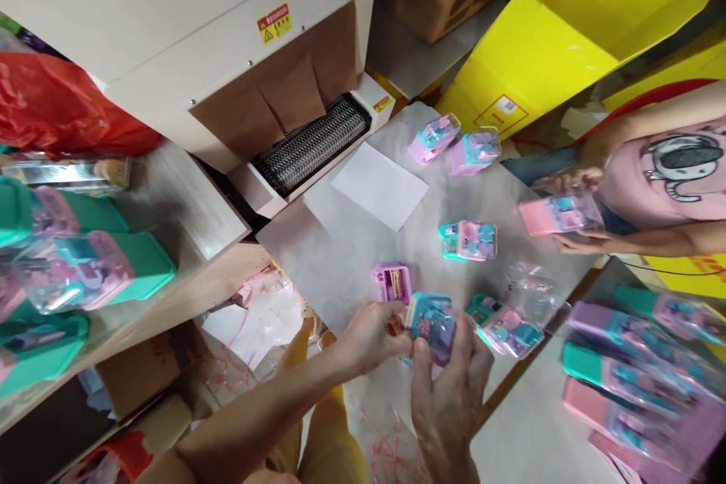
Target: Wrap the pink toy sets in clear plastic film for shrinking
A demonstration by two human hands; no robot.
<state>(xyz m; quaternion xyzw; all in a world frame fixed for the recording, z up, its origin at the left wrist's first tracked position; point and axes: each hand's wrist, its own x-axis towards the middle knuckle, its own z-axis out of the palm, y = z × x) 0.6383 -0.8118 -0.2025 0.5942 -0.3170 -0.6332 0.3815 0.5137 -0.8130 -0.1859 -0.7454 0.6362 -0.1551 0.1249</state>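
A small toy set (pixel 432 325) in blue-teal and purple with a clear plastic cover is held above the grey table's near edge. My right hand (pixel 454 386) grips it from the right, thumb on its front. The fingers of my left hand (pixel 377 336) are pinched together at its left edge; what lies between them is too small to make out. Just beyond my left hand stands a small purple box (pixel 392 283) with gold-coloured pieces inside. A teal and pink toy set (pixel 510 329) lies right of my right hand, and another toy set (pixel 470 240) sits farther back.
A white machine with a mesh conveyor (pixel 318 144) opens onto the table, a white sheet (pixel 380 185) before it. Two purple toy sets (pixel 454 144) stand at the back. Across the table, a person's hands hold a pink toy set (pixel 561 213). More packs fill the left shelf (pixel 209 219) and right side.
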